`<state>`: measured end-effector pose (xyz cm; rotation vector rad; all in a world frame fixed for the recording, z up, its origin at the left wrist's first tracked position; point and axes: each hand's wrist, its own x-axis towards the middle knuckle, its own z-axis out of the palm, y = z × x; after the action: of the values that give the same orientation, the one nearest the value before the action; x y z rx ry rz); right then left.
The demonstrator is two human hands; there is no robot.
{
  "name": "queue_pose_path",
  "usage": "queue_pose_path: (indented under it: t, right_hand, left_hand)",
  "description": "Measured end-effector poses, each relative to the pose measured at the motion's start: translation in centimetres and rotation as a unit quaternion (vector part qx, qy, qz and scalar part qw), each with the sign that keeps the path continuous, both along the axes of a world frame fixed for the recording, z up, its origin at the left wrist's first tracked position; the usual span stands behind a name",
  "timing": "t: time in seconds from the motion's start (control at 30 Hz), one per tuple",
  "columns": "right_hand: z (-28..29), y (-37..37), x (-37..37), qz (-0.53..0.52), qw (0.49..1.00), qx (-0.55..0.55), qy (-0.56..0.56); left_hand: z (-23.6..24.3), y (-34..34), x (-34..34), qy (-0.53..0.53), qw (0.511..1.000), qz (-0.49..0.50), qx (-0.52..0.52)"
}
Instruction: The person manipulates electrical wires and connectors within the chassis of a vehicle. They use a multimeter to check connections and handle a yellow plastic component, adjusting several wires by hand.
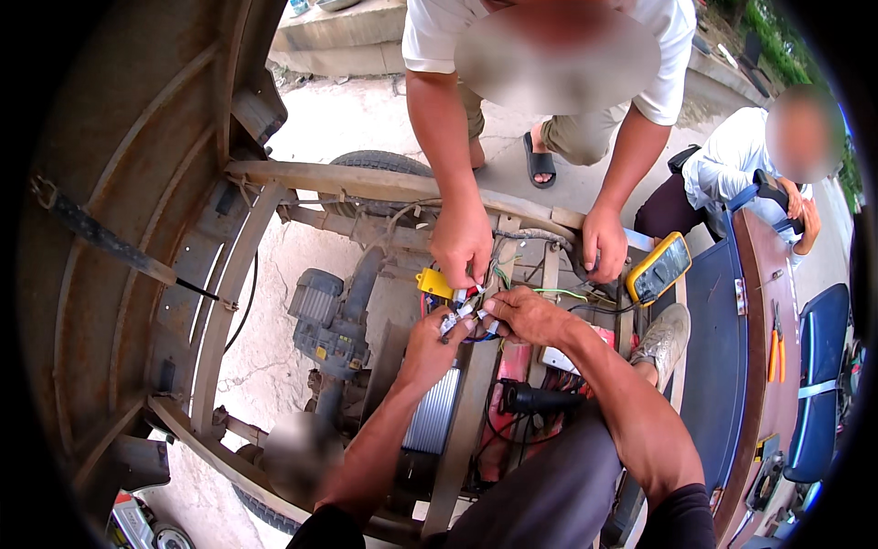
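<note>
Both my hands meet over the open metal frame of a vehicle. My left hand (432, 350) is closed on a white wire connector (450, 321), its fingertips pinched round it. Close beside it, my right hand (530, 316) pinches at the same bundle of wires; blue and white connector ends (492, 327) show by its fingers. Just beyond sits a yellow box (434, 283) with wires. A co-worker's hand (462, 242) reaches into the bundle from the far side. Their other hand (604, 245) rests at the frame rail. My fingers partly hide the wires.
A motor and axle (329, 320) lie left within the frame. A finned silver controller (432, 416) is below my left hand. A yellow multimeter (658, 268) leans at right. Orange-handled pliers (776, 343) lie on the brown panel. Another person (732, 165) sits at far right.
</note>
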<state>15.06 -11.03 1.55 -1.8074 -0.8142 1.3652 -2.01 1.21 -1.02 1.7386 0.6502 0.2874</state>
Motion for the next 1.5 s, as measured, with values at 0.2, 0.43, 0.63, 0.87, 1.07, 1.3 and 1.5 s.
queue_pose_path:
  t: [0.2,0.43,0.63,0.87,1.07,1.3,1.5]
  right_hand:
    - [0.0,0.2,0.2,-0.018,0.999,-0.002,0.026]
    - [0.0,0.6,0.2,-0.057,0.995,-0.031,0.08]
    - [-0.6,0.5,0.3,-0.099,0.987,-0.028,0.124]
    - [1.4,0.8,0.1,-0.077,0.99,-0.06,0.102]
    - [0.0,0.6,0.5,-0.068,0.99,-0.038,0.119]
    - [0.7,0.6,0.4,-0.078,0.989,-0.037,0.124]
    - [1.4,0.7,0.5,-0.048,0.991,-0.058,0.108]
  left_hand:
    - [-0.4,-0.2,0.1,-0.022,0.999,0.013,-0.02]
    - [0.1,-0.1,0.2,0.008,1.0,0.01,-0.029]
    - [-0.1,-0.1,0.6,0.018,0.999,0.003,-0.036]
    - [-0.2,0.2,0.1,0.013,0.998,0.007,-0.066]
    - [-0.6,0.2,0.0,-0.008,0.997,0.009,-0.073]
    - [-0.3,0.1,0.1,-0.005,0.998,0.007,-0.059]
    - [-0.5,0.2,0.1,-0.009,0.998,0.009,-0.062]
